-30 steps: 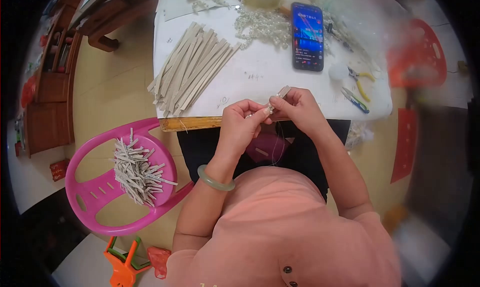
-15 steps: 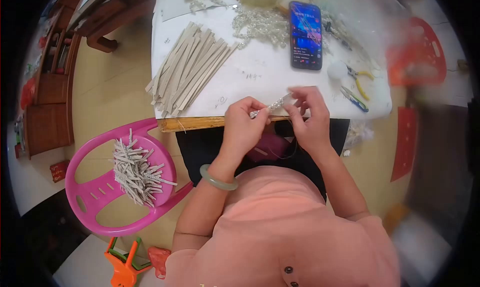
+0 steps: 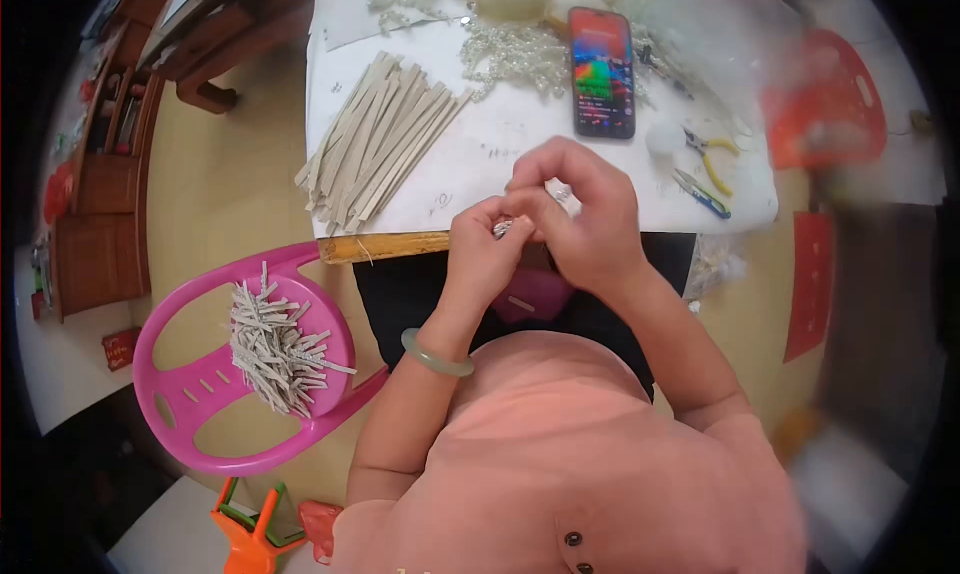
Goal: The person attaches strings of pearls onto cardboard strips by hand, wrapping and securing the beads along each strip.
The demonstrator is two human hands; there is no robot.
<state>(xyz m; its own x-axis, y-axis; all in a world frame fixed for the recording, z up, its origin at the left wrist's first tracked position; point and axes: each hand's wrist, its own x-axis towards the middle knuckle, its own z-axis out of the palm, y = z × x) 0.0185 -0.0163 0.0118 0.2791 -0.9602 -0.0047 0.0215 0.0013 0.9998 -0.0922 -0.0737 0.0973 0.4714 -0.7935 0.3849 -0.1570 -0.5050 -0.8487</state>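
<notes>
My left hand [image 3: 480,249], with a pale green bangle [image 3: 437,355] on the wrist, is closed in a pinch at the table's front edge. A short piece of beaded strip [image 3: 502,230] shows between its thumb and forefinger. My right hand [image 3: 592,219] is curled right beside it, its fingertips meeting over the strip and hiding most of it. What those fingers hold, I cannot make out. A small whitish bit shows behind the right thumb.
Flat grey strips [image 3: 380,139] lie fanned on the white-covered table [image 3: 470,164]. Beyond are clear bead strands [image 3: 515,62], a lit phone [image 3: 603,74], yellow-handled pliers [image 3: 717,169] and blue-handled cutters [image 3: 703,196]. Short wrapped strips [image 3: 280,349] are heaped on a pink chair [image 3: 180,414] at left.
My right hand has moved left and its fingers have curled in over the beaded strip, which is now mostly covered. My left hand has hardly moved. The phone's picture differs.
</notes>
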